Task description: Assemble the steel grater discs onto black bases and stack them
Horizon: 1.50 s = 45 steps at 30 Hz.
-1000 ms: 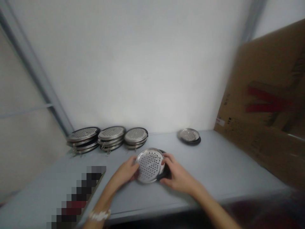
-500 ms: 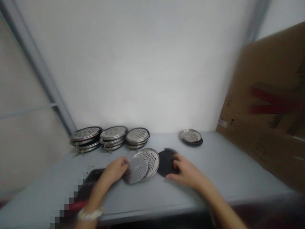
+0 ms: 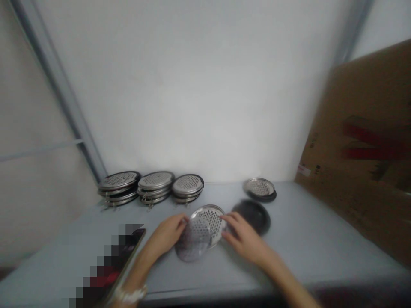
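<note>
Two overlapping perforated steel discs sit in front of me, the upper one (image 3: 210,222) partly over the lower one (image 3: 192,241), which is blurred. My left hand (image 3: 167,234) grips their left edge. My right hand (image 3: 244,237) reaches the right rim of the upper disc with its fingertips, and its hold is unclear. Just to the right of that hand lies a round black plate (image 3: 253,216), flat on the table and not touched. A white beaded bracelet (image 3: 130,294) circles my left wrist.
Three stacks of steel-and-black discs (image 3: 156,183) line the back of the grey table (image 3: 305,252) against the white wall (image 3: 192,94). A single steel disc on a black plate (image 3: 259,188) sits back right. Leaning cardboard (image 3: 359,149) stands at right; a pixelated flat object (image 3: 109,265) lies at front left.
The round black plate now lies farther right, apart from my right hand. That hand has moved from the plate onto the steel rim, and the steel discs have shifted right.
</note>
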Motion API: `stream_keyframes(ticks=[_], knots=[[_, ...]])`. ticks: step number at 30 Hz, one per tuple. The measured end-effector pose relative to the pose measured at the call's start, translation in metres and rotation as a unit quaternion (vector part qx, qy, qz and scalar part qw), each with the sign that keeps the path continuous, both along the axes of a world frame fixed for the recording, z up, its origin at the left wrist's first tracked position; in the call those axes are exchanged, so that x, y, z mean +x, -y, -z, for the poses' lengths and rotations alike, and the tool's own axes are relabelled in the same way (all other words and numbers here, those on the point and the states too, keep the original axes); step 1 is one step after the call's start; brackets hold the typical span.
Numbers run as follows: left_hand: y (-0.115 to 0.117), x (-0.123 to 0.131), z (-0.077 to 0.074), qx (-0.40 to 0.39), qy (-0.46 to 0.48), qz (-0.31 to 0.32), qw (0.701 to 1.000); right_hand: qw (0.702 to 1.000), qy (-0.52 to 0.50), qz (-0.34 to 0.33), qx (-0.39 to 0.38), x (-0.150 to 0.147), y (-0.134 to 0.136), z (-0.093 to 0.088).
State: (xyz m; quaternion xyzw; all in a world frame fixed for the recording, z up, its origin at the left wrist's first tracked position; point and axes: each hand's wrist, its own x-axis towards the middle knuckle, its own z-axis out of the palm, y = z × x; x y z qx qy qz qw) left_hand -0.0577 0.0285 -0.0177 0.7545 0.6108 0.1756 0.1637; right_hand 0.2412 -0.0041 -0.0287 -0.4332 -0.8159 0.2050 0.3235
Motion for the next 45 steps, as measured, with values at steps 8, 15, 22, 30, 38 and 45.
stream_keyframes(ticks=[8,15,22,30,38,45], knots=[[0.008,0.013,-0.003,0.005,0.026,0.033,0.999,0.996,-0.041,0.077,-0.031,-0.002,-0.014,0.016],[0.011,0.014,-0.004,-0.001,0.049,0.064,0.997,0.975,-0.127,0.159,-0.087,0.006,-0.019,0.009],[0.008,0.003,-0.009,-0.010,0.041,0.042,0.998,0.941,-0.218,0.220,-0.137,0.043,-0.025,-0.009],[0.002,-0.023,-0.013,-0.041,0.150,0.013,0.988,0.923,-0.217,0.292,-0.124,0.081,-0.035,-0.009],[-0.004,-0.020,-0.009,-0.001,0.159,-0.002,0.987,0.918,-0.216,0.309,-0.120,0.084,-0.038,-0.006],[0.008,0.019,-0.009,-0.003,0.134,0.054,0.990,0.921,-0.212,0.305,-0.116,0.082,-0.038,-0.008]])
